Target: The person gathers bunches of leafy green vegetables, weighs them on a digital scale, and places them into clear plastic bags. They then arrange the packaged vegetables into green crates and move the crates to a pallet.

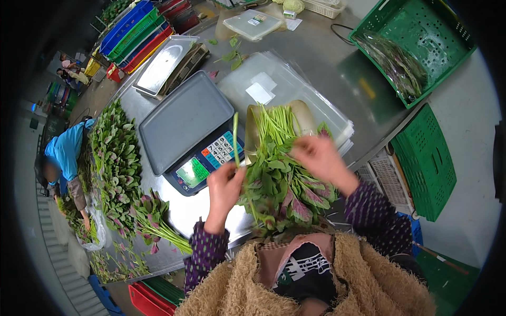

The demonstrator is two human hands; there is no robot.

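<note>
A bunch of red-and-green amaranth lies before me, leaves toward my body and pale stems pointing away. Its stems rest on a tan sheet on top of stacked clear plastic bags. My left hand pinches a single amaranth stem at the bunch's left side, its cut end sticking up. Over the right side of the leaves is my right hand, blurred, with fingers bent; whether it grips a leaf is unclear. A purple-green leaf shows just beyond it.
Left of the bunch stands a digital scale, with another scale behind. Piled amaranth and a loose bunch lie farther left. A co-worker bends over greens there. A green crate holds bagged greens.
</note>
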